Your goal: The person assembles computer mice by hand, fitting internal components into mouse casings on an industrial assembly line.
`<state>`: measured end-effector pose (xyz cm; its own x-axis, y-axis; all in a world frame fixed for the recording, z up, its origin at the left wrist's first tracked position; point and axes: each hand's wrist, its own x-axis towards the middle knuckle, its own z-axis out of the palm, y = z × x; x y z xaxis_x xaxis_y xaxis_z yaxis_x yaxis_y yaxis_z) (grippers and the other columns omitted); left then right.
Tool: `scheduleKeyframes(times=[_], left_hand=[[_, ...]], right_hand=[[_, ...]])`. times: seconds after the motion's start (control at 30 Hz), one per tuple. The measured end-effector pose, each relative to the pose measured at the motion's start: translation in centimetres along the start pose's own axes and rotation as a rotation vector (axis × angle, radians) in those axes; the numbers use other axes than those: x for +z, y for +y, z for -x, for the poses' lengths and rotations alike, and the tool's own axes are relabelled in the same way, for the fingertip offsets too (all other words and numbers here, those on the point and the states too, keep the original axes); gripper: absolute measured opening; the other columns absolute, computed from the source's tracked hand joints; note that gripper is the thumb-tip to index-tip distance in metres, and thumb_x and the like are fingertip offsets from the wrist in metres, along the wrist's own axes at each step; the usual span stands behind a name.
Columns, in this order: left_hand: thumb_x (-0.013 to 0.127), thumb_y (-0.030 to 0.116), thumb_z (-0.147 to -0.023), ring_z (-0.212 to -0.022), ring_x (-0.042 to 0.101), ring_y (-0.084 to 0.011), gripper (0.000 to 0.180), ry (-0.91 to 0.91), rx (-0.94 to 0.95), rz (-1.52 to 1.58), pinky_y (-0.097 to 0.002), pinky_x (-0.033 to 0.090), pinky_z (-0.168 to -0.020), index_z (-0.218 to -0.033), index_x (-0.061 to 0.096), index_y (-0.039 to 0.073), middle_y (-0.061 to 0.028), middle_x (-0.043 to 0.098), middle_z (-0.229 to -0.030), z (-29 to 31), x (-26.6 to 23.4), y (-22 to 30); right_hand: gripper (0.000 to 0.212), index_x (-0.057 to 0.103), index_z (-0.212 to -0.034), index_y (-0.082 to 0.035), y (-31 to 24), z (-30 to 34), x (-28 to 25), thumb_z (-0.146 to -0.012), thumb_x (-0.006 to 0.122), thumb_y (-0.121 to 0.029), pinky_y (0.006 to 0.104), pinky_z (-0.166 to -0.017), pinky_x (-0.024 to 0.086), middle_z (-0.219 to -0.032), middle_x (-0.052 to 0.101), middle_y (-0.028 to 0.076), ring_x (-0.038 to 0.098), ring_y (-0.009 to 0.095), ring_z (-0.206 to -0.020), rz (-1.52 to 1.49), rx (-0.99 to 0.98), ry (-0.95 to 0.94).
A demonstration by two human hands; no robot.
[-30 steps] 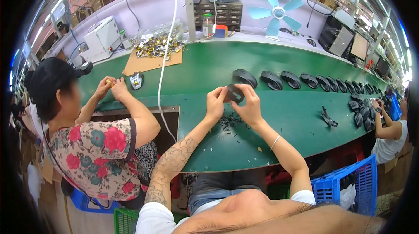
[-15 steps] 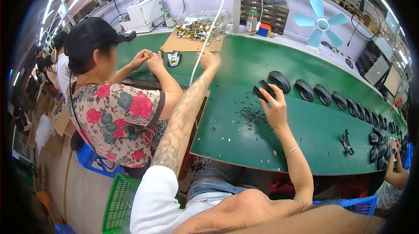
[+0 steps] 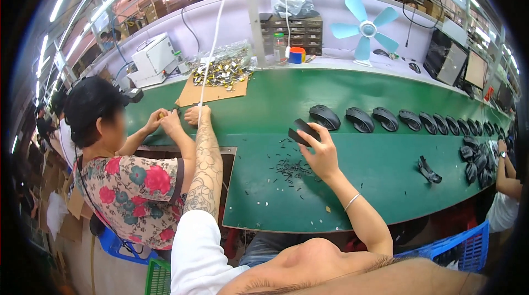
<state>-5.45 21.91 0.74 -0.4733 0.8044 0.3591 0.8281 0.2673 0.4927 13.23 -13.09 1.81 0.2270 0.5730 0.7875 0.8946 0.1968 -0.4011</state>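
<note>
My left arm is stretched far out, and my left hand point(image 3: 197, 114) rests with curled fingers at the near edge of the cardboard sheet point(image 3: 231, 92), beside a co-worker's hands point(image 3: 168, 120). Whatever lies under its fingers is hidden. Over the bench, my right hand point(image 3: 320, 154) pinches flat black plastic pieces point(image 3: 304, 132), apparently two, between thumb and fingers. Below and left of it, many tiny black parts point(image 3: 292, 168) lie scattered on the green bench point(image 3: 363, 185). Just beyond the right hand sits a black computer mouse point(image 3: 324, 117), first of a long row.
A curved black shell part point(image 3: 428, 170) lies to the right, near a heap of black mouse parts point(image 3: 477, 160). At the back stand a blue fan point(image 3: 367, 29) and a white machine point(image 3: 154, 59). Small metallic parts point(image 3: 223, 73) are piled on the cardboard. A white cable point(image 3: 212, 47) hangs in front.
The view has turned, shifting the scene left and down. My left hand has moved nearer the co-worker's hands, where a light mouse base lay in sight before. My right hand keeps the black pieces.
</note>
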Motion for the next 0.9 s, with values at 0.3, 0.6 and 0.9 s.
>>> scheduleKeyframes(times=[0.3,0.6,0.9], left_hand=[[0.079,0.023,-0.056,-0.102,0.052,-0.0322,0.068,-0.280,0.587,0.204,-0.0446,0.046,-0.084,-0.113,0.045,0.006,-0.0173,0.051,-0.110,6.1,-0.6,5.0],[0.070,0.033,-0.074,-0.084,0.060,-0.0179,0.041,-1.278,0.032,1.188,-0.0324,0.050,-0.072,-0.101,0.056,0.006,-0.0079,0.062,-0.092,19.0,-8.9,5.2],[0.050,0.033,-0.089,-0.081,0.062,-0.0156,0.027,-1.430,-0.103,1.567,-0.0315,0.053,-0.066,-0.099,0.053,0.008,-0.0054,0.059,-0.096,21.3,-9.6,1.7]], right_hand=[[0.046,0.057,-0.113,-0.012,-0.3,0.2,0.7,-0.069,0.066,-0.001,0.0373,-0.078,0.046,-0.114,0.047,0.014,0.052,0.030,-0.090,-0.147,0.068,0.015],[0.055,0.052,-0.119,-0.001,-0.6,-0.3,1.2,-0.068,0.073,-0.007,0.0327,-0.078,0.048,-0.110,0.053,0.013,0.055,0.023,-0.094,-0.348,0.320,0.162],[0.057,0.056,-0.113,0.003,-1.9,-0.8,1.0,-0.063,0.079,-0.015,0.0297,-0.079,0.050,-0.105,0.057,0.013,0.059,0.020,-0.090,-0.530,0.384,0.175]])
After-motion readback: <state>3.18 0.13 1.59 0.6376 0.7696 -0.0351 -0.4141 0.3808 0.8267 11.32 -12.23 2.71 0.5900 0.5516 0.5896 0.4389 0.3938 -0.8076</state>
